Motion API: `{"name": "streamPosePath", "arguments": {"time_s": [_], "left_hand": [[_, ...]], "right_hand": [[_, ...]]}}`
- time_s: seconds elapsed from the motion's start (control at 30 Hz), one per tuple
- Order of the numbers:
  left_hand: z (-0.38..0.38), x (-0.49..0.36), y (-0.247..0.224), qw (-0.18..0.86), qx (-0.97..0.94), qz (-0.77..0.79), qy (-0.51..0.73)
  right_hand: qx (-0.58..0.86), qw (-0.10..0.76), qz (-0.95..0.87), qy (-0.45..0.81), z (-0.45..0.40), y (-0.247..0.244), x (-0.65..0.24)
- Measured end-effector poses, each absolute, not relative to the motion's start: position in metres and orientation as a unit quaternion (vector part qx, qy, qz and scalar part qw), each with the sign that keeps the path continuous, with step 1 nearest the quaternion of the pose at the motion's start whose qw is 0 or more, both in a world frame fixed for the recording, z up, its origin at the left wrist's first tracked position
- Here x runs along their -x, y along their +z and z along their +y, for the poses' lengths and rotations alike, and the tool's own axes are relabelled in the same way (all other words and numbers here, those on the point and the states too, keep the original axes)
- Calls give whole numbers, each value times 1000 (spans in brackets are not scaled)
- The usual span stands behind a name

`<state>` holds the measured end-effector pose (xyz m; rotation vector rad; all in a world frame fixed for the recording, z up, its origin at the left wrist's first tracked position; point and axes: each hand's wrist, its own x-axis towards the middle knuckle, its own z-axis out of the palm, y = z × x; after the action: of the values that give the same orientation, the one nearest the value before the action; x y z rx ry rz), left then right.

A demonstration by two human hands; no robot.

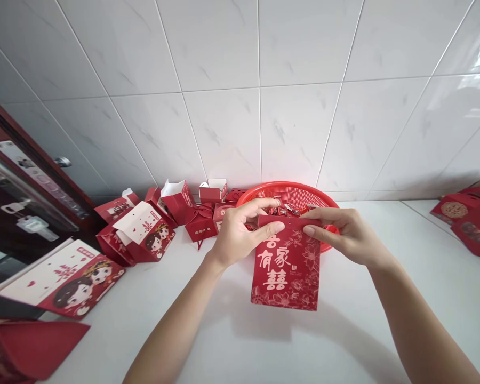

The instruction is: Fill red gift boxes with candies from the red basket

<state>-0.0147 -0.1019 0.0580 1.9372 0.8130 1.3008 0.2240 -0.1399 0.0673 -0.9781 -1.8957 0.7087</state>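
A flat red packet (286, 272) with white characters and a pale flower pattern hangs upright above the white surface. My left hand (248, 226) pinches its upper left corner, thumb in front and fingers behind. At the upper right corner, my right hand (340, 232) holds it the same way. Directly behind the packet stands a red mesh basket (292, 188) with small shiny wrapped items (288, 208) inside. The packet and my hands hide part of the basket.
Several red and white boxes (177, 201) line the wall at the left. Larger printed boxes (78, 280) lie nearer, beside a dark door with keys (34, 224). More red boxes (478, 221) are at the right edge. A tiled wall (224, 128) rises behind.
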Motion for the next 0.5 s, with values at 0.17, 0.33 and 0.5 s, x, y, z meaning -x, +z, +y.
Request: {"name": "streamPosePath", "arguments": {"time_s": [0.17,0.33,0.5], "left_hand": [[-100,18,64,399,-752,288,439],[-102,16,65,338,-779,284,445],[-105,11,62,303,-803,270,436]], "right_hand": [[391,445,-763,259,-142,70,-229],[402,430,-773,236,-142,71,-231],[411,375,-803,212,-145,71,-227]]}}
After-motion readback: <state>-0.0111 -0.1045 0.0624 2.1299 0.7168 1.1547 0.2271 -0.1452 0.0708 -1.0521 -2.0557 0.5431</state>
